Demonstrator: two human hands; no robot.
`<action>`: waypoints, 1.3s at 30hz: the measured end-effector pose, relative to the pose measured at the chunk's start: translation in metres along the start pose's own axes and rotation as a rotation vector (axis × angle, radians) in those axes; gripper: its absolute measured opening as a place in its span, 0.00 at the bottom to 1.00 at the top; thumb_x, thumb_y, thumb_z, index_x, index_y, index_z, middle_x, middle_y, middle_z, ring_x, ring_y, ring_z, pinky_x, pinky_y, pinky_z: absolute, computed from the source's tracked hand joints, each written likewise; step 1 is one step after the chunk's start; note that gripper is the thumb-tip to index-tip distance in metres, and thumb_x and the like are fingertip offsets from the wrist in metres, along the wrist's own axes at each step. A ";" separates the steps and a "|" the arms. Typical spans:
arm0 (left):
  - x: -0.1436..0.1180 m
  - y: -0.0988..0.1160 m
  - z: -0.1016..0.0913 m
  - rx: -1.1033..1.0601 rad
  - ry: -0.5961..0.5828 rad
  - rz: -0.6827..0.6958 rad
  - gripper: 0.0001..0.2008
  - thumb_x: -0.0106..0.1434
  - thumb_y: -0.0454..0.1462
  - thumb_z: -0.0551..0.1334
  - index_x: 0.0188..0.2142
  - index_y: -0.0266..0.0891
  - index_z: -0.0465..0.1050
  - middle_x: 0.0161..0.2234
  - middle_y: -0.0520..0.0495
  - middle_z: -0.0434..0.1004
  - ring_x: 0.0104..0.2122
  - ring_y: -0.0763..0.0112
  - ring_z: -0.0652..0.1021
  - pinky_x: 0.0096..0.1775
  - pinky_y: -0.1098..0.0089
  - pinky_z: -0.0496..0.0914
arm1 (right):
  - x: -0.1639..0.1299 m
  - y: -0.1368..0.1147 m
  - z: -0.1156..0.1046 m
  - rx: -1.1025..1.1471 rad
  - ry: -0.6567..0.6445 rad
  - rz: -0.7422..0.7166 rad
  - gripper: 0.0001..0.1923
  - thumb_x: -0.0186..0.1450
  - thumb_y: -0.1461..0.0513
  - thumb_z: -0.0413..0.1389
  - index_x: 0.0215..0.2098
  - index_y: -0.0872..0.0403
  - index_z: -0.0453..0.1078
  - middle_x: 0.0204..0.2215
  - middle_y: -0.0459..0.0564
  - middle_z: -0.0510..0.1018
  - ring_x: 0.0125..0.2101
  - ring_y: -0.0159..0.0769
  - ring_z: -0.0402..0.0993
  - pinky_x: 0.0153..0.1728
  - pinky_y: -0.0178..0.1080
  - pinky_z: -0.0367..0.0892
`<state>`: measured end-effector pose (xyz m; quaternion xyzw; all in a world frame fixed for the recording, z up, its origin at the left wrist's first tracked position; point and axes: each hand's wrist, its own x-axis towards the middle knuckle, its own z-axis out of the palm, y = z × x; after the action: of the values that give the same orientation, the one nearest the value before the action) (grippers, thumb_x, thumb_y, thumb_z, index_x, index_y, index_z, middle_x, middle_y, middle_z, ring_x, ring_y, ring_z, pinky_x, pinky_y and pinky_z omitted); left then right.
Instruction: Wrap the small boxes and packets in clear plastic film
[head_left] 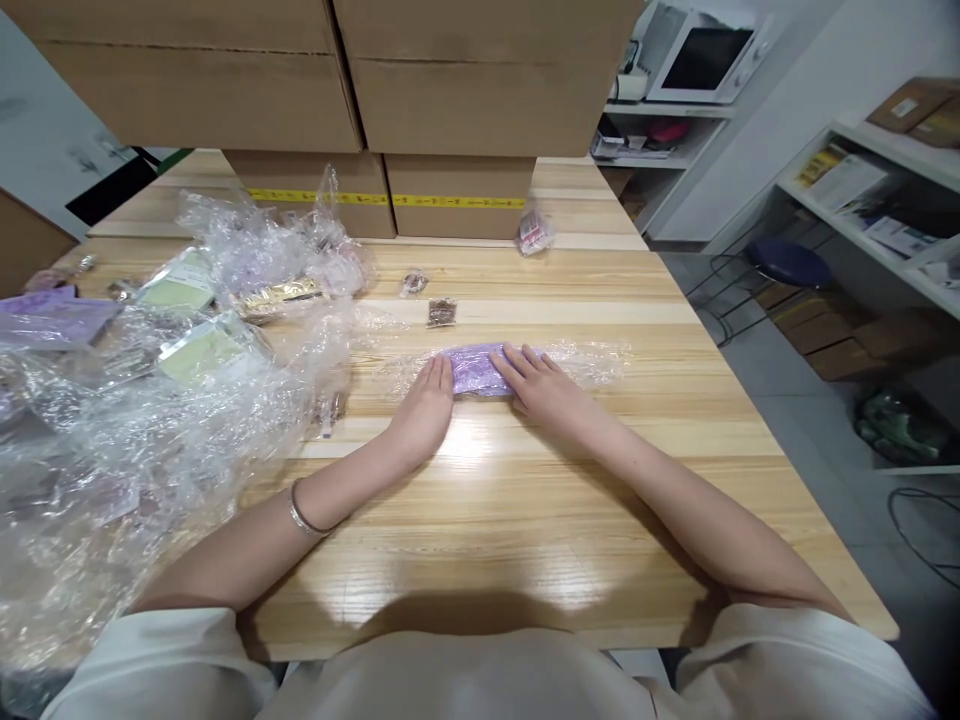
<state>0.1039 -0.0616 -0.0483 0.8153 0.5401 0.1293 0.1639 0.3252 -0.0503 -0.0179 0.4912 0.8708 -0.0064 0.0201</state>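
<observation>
A small purple packet point(477, 370) wrapped in clear plastic film point(592, 362) lies on the wooden table point(525, 520). My left hand point(424, 408) lies flat with its fingertips on the packet's left end. My right hand point(541, 384) rests on the packet's right end, fingers spread and pressing down. The film sticks out past both hands. Neither hand lifts the packet; both press it against the table.
A big heap of clear plastic wrap point(112, 440) with green and purple packets fills the table's left. Small sachets point(442, 312) and a wrapped item point(534, 232) lie further back. Stacked cardboard boxes point(457, 130) stand behind. Shelves point(885, 200) stand to the right.
</observation>
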 end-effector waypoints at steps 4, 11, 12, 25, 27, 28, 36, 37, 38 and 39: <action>0.001 -0.003 -0.005 -0.247 0.105 0.024 0.33 0.62 0.27 0.49 0.68 0.28 0.50 0.68 0.32 0.53 0.67 0.57 0.57 0.66 0.54 0.54 | 0.001 -0.002 -0.001 0.032 0.067 0.247 0.34 0.65 0.72 0.40 0.70 0.59 0.51 0.65 0.67 0.61 0.57 0.61 0.69 0.50 0.60 0.69; 0.008 0.020 -0.024 -0.880 0.256 -0.122 0.33 0.61 0.31 0.55 0.67 0.39 0.56 0.69 0.45 0.53 0.68 0.63 0.55 0.68 0.58 0.44 | -0.004 0.000 -0.012 0.092 0.292 0.325 0.38 0.64 0.71 0.43 0.71 0.47 0.49 0.68 0.57 0.55 0.56 0.57 0.70 0.40 0.51 0.76; 0.007 0.026 -0.029 -0.992 0.224 -0.147 0.33 0.59 0.31 0.56 0.65 0.40 0.59 0.68 0.46 0.56 0.68 0.61 0.57 0.68 0.58 0.46 | -0.005 0.000 -0.014 0.103 0.318 0.328 0.37 0.65 0.70 0.43 0.71 0.46 0.50 0.69 0.55 0.53 0.58 0.56 0.68 0.41 0.51 0.76; 0.010 0.034 -0.042 -1.705 0.211 -0.259 0.19 0.56 0.35 0.72 0.47 0.37 0.74 0.44 0.45 0.81 0.43 0.67 0.80 0.51 0.65 0.71 | -0.009 -0.016 -0.022 1.113 0.443 0.135 0.44 0.63 0.62 0.50 0.72 0.45 0.33 0.72 0.49 0.41 0.69 0.41 0.46 0.62 0.51 0.59; 0.009 0.034 -0.042 -1.709 0.188 -0.212 0.20 0.55 0.34 0.72 0.47 0.39 0.74 0.45 0.47 0.81 0.42 0.69 0.80 0.50 0.66 0.72 | -0.007 -0.019 -0.026 1.416 0.434 0.270 0.41 0.64 0.57 0.52 0.71 0.44 0.40 0.71 0.51 0.48 0.67 0.42 0.54 0.60 0.50 0.62; 0.009 0.035 -0.042 -1.711 0.166 -0.188 0.20 0.55 0.34 0.72 0.47 0.39 0.74 0.45 0.47 0.81 0.43 0.69 0.80 0.50 0.67 0.72 | -0.006 -0.020 -0.027 1.557 0.392 0.307 0.38 0.64 0.54 0.55 0.69 0.45 0.48 0.69 0.53 0.55 0.64 0.44 0.59 0.59 0.50 0.64; 0.005 0.033 -0.039 -1.710 -0.009 -0.146 0.20 0.56 0.36 0.72 0.47 0.37 0.75 0.44 0.43 0.82 0.46 0.62 0.80 0.54 0.61 0.69 | -0.007 -0.018 -0.031 2.022 0.084 0.323 0.24 0.51 0.53 0.69 0.44 0.52 0.76 0.44 0.53 0.82 0.46 0.45 0.78 0.53 0.46 0.69; 0.005 0.033 -0.039 -1.709 -0.020 -0.147 0.19 0.55 0.37 0.72 0.47 0.37 0.76 0.44 0.44 0.82 0.46 0.62 0.80 0.54 0.61 0.69 | -0.008 -0.018 -0.031 2.022 0.079 0.327 0.24 0.52 0.54 0.69 0.45 0.52 0.76 0.44 0.53 0.82 0.47 0.45 0.78 0.53 0.45 0.69; 0.005 0.033 -0.039 -1.704 -0.035 -0.147 0.19 0.55 0.37 0.73 0.46 0.38 0.76 0.43 0.44 0.82 0.46 0.62 0.79 0.53 0.61 0.68 | -0.008 -0.018 -0.032 2.019 0.072 0.332 0.23 0.52 0.54 0.69 0.45 0.52 0.76 0.45 0.53 0.82 0.47 0.45 0.77 0.53 0.45 0.69; 0.006 0.032 -0.039 -1.696 -0.055 -0.145 0.19 0.54 0.37 0.73 0.45 0.37 0.77 0.43 0.44 0.82 0.46 0.62 0.79 0.53 0.62 0.68 | -0.009 -0.018 -0.032 2.013 0.062 0.333 0.23 0.53 0.54 0.68 0.46 0.52 0.76 0.45 0.53 0.82 0.47 0.44 0.77 0.53 0.45 0.69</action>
<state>0.1180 -0.0630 0.0010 0.3831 0.3073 0.4595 0.7401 0.3137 -0.0662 0.0146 0.3951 0.3821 -0.7199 -0.4239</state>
